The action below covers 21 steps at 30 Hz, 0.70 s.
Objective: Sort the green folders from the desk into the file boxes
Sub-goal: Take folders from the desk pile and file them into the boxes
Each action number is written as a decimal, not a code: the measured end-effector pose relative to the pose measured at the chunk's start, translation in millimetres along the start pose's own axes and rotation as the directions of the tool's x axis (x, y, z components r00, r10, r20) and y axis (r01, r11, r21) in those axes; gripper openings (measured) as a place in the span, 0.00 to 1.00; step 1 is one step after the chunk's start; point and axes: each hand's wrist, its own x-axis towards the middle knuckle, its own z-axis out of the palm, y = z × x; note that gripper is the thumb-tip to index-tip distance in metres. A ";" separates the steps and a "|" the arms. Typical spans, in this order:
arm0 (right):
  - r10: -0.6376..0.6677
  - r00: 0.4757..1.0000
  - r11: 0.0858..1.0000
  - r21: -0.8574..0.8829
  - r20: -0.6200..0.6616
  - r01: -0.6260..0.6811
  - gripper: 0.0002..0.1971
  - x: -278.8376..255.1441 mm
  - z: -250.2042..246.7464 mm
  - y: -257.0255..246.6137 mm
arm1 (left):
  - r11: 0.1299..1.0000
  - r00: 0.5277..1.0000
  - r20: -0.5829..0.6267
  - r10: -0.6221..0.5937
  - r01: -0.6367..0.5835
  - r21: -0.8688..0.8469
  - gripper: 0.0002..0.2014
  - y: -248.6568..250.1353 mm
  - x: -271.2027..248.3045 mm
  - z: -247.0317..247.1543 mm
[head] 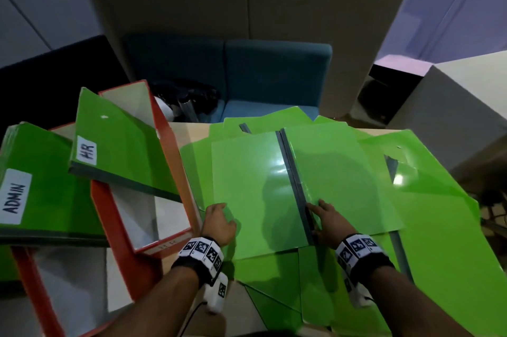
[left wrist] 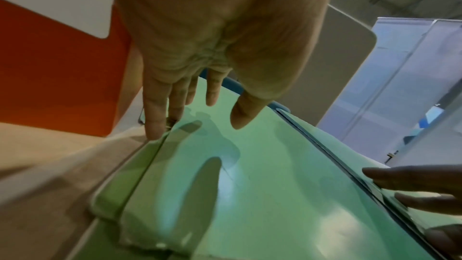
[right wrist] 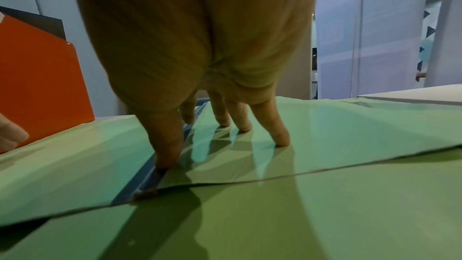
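Open green folder (head: 263,188) atop pile on desk (head: 189,130). Left hand (head: 219,222) flat at folder's left edge; right hand (head: 326,222), fingers straight, pressing grey spine (head: 293,183). Hands apart.

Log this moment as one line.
left hand open on top folder's left edge | right hand open on its spine | HR box waiting

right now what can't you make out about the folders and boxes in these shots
- Labels on the desk folders: none shows in the head view, faces plain green.
- How many folders lie in the pile: overlapped, head view.
- Label on the nearer red box: too small and blurred, head view.
- Left box: cut by the frame edge, covered by the ADMIN folder.
- Left hand fingertips: head view hides them.
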 end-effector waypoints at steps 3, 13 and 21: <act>-0.006 1.000 0.999 -0.042 0.029 0.007 0.39 3.7 -2.2 -1.7 | 0.999 0.998 -0.033 -0.054 0.054 -0.008 0.29 -1.1 3.4 -1.2; -0.004 0.986 0.971 -0.236 0.168 0.044 0.52 -0.7 -2.6 -2.5 | 0.959 0.972 -0.090 -0.215 0.192 -0.209 0.28 -4.6 17.2 -11.3; -0.021 0.989 0.965 -0.256 0.150 0.060 0.56 -5.7 5.7 1.5 | 0.913 0.958 -0.043 -0.284 0.256 -0.317 0.31 4.0 11.5 -23.4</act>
